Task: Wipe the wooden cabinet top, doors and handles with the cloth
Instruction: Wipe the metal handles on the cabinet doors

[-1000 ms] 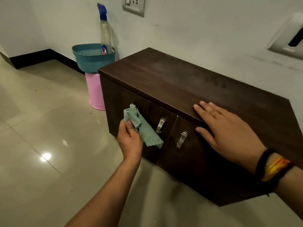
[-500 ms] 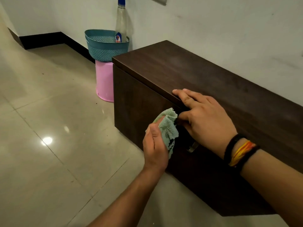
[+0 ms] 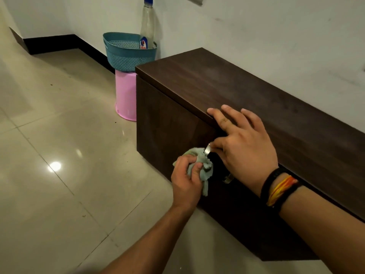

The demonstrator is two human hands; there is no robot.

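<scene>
A dark wooden cabinet (image 3: pixel 246 86) stands against the wall. My left hand (image 3: pixel 186 180) is shut on a bunched pale green cloth (image 3: pixel 203 165), pressed around the left door's metal handle (image 3: pixel 207 150), whose tip shows above the cloth. My right hand (image 3: pixel 243 143) rests on the cabinet's front top edge, fingers spread on the top, thumb down by that handle. A bit of the second metal handle (image 3: pixel 227 178) shows below my right palm. My right hand hides much of both doors' middle.
A teal woven basket (image 3: pixel 128 54) sits on a pink bucket (image 3: pixel 126 95) left of the cabinet, with a clear spray bottle (image 3: pixel 147 24) in it. Glossy tiled floor (image 3: pixel 59 155) spreads to the left. The white wall (image 3: pixel 276 32) runs behind the cabinet.
My left hand moved the cloth right across the left door onto its handle. My right hand slid left along the top edge, thumb dropping to the handle. The view shifted closer.
</scene>
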